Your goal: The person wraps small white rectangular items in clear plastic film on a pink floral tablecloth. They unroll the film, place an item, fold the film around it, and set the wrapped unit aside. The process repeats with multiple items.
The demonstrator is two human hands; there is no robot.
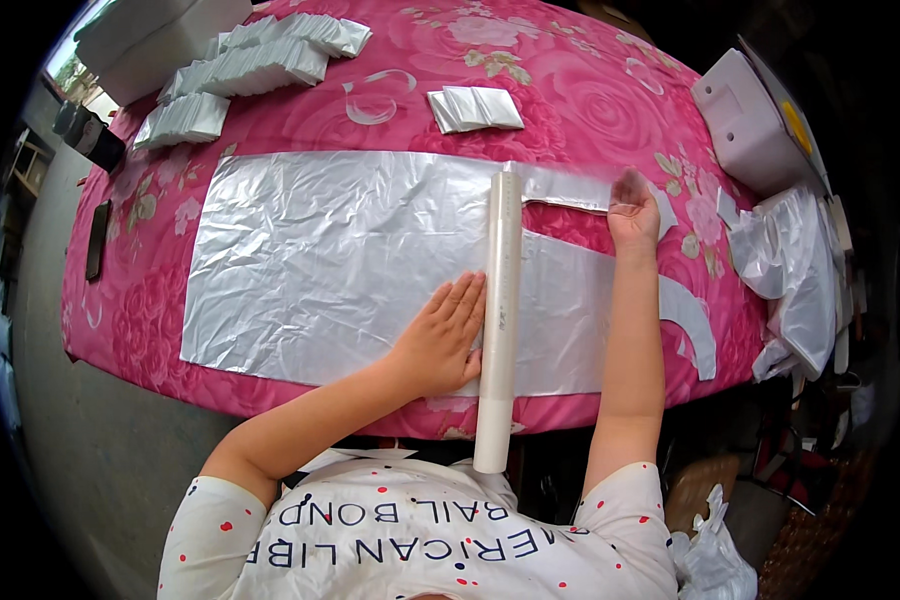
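My left hand (440,335) lies flat, fingers open and together, palm down on the wide silvery plastic sheet (340,270) spread over the pink rose-printed tablecloth (590,110). Its fingertips press against the long white cardboard tube (500,310), which lies across the sheet and pokes out past the table's near edge toward my chest. My right hand (632,212) is out beyond the tube, pinching the end of a narrow silvery strip (565,190); the thumb seems to close over it, though the film blurs my fingertips and I can't quite make out the grip. Right of the tube the sheet breaks into ragged bands, and their far ends are hard to follow. Stacks of folded white bags (255,65) sit at the far left, one small stack (475,108) further in. A white box (750,125) at the right is cut off by the dark rim.
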